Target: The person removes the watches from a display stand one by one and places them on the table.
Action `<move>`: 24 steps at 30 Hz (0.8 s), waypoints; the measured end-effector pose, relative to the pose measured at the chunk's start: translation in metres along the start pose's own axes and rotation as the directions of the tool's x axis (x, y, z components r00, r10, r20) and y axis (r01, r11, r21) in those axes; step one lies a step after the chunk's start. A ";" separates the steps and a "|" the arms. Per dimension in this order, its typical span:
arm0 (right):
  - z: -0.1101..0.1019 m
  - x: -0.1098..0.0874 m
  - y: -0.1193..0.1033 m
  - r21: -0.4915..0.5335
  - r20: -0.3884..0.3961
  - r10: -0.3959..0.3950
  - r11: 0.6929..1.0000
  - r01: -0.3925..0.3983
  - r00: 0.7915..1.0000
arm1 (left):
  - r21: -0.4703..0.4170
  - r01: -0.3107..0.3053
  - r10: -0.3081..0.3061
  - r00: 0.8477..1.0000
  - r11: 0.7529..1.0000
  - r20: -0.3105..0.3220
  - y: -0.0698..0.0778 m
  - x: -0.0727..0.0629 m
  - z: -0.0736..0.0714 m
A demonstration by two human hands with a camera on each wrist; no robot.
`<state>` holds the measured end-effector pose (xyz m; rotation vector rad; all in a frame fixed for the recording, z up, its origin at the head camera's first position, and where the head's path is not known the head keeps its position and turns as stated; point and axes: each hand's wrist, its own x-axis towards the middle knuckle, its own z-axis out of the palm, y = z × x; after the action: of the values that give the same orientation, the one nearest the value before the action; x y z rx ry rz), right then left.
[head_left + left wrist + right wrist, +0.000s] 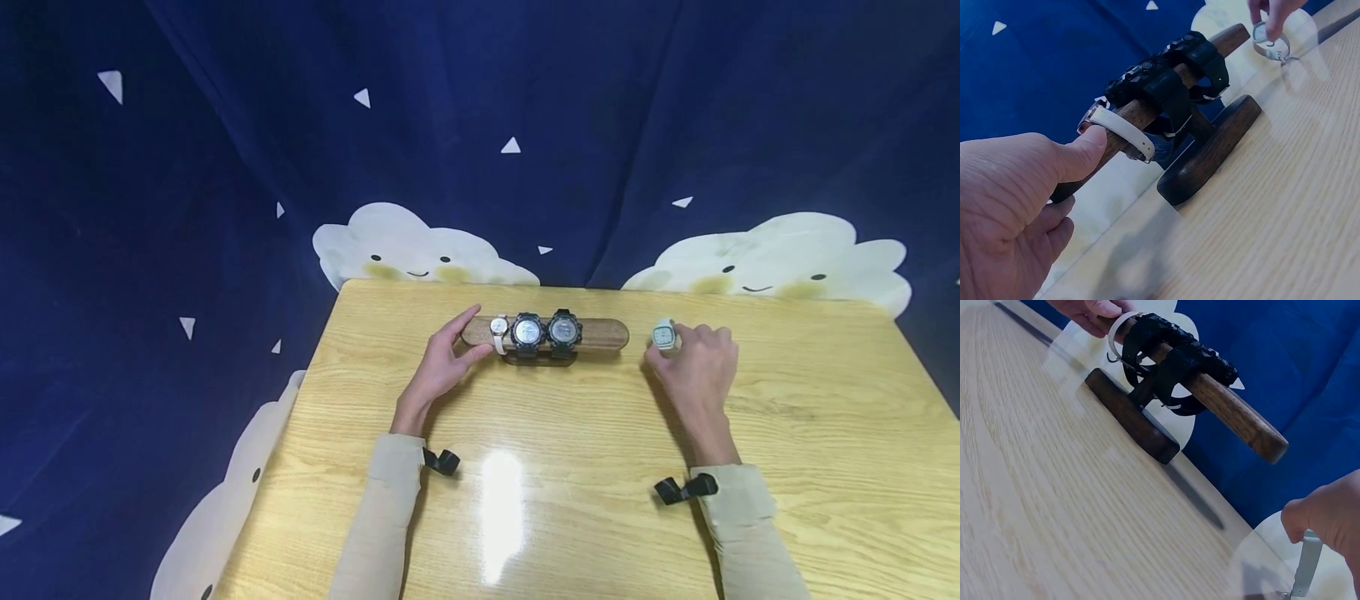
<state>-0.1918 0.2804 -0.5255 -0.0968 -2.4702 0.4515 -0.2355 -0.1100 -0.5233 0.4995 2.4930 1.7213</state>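
Observation:
A wooden T-shaped watch stand (pixel 604 333) stands near the table's back edge. Its bar carries a small white-strapped watch (pixel 498 327) at the left, then two chunky black watches, one (pixel 527 332) left of the other (pixel 564 330). My left hand (pixel 438 365) grips the bar's left end, its thumb (pixel 1088 150) against the white strap. Off the stand's right end, my right hand (pixel 701 360) pinches a pale mint watch (pixel 663 335) between thumb and fingers. That watch's band (pixel 1280 47) forms a loop just above or at the tabletop; contact is unclear.
The light wood table (pixel 585 467) spreads out in front of the stand. Behind it hangs a dark blue curtain (pixel 465 108) with white triangles and smiling clouds. Black devices (pixel 442 461) are strapped at both wrists, over beige sleeves (pixel 378 517).

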 end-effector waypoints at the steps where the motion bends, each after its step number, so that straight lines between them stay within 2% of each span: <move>1: -0.001 0.000 0.000 -0.005 0.006 0.004 1.000 -0.004 1.000 | -0.003 0.002 -0.002 1.000 1.000 0.001 0.000 0.000 0.000; 5: -0.002 -0.001 0.000 -0.021 0.044 0.025 0.999 -0.024 0.999 | -0.009 0.000 0.000 1.000 1.000 0.001 0.001 0.000 0.000; 12: 0.003 -0.003 0.004 0.007 0.036 -0.009 1.000 0.008 0.999 | 0.002 -0.013 0.013 1.000 1.000 -0.009 0.000 -0.001 0.000; 24: 0.021 -0.008 0.018 0.020 -0.034 -0.074 0.997 0.074 0.997 | -0.019 -0.042 0.042 0.999 0.999 -0.016 0.001 0.000 -0.001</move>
<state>-0.1983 0.2898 -0.5521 -0.0040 -2.4264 0.4409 -0.2355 -0.1102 -0.5221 0.5434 2.4909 1.7693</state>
